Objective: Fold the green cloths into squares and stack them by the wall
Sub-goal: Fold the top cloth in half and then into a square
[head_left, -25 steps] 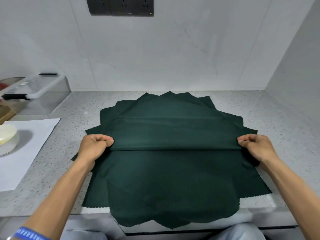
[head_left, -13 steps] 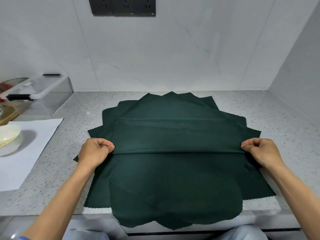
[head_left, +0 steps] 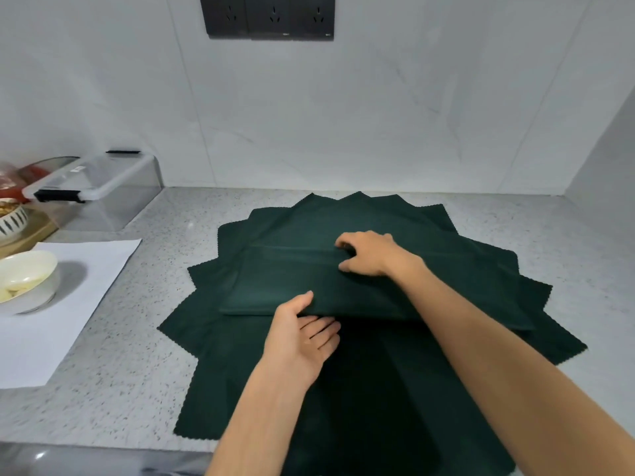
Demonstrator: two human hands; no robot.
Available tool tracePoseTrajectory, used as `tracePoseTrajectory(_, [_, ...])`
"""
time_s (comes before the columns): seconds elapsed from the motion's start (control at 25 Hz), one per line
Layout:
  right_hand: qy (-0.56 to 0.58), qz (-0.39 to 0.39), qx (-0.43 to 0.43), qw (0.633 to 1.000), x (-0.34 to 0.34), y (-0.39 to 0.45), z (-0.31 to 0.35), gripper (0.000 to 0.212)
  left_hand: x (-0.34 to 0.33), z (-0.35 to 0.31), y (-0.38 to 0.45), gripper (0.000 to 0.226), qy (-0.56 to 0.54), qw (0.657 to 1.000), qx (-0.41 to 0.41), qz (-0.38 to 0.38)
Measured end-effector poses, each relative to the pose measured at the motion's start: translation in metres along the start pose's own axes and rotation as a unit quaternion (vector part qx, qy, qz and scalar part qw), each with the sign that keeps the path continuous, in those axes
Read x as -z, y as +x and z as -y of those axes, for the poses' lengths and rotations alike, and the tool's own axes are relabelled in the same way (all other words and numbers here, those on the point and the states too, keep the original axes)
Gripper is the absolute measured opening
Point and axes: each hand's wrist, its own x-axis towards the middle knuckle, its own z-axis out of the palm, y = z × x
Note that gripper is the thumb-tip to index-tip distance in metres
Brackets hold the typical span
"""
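Two hands on folded cloth, long axis left-right: left grip pinching near edge, right grip curled on top.

Soft, even, cool-white light is filling the scene, seeming to come from overhead. The white wall is reading bright without glare. The speckled grey worktop is showing only faint sheen; a small bright glint is catching its near left edge. The dark green cloths are swallowing detail, their folds barely separating in the darkest patch beneath the forearms. A soft grey shadow is falling to the right of the pale bowl onto the white paper. The wide lens is bending straight lines outward near the frame edges. Focus is looking slightly soft throughout.
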Motion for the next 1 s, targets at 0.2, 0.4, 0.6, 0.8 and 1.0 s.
tracePoseTrajectory(0.2, [0.038, 0.074, -0.031, 0.996, 0.000, 0.058, 0.011, 0.048, -0.003, -0.007, 0.031, 0.040, -0.078, 0.994, -0.062, -0.049])
tracePoseTrajectory(0.4, [0.125, 0.079, 0.000, 0.989, -0.004, 0.065, -0.007, 0.019, -0.020, -0.014, 0.053, 0.029, -0.151, 0.977, -0.119, -0.090])
tracePoseTrajectory(0.6, [0.257, 0.033, 0.047, 0.965, 0.022, 0.024, -0.005, 0.028, -0.039, -0.038, 0.013, 0.030, -0.055, 0.980, -0.189, 0.021])
tracePoseTrajectory(0.8, [0.548, 0.089, 0.095, 0.826, 0.086, -0.049, 0.022, 0.040, -0.067, -0.074, -0.072, 0.032, 0.081, 0.944, -0.264, 0.179])
tracePoseTrajectory(1.0, [0.717, 0.076, 0.159, 0.674, 0.135, -0.114, 0.027, 0.061, -0.079, -0.094, -0.157, 0.042, 0.113, 0.918, -0.216, 0.313])
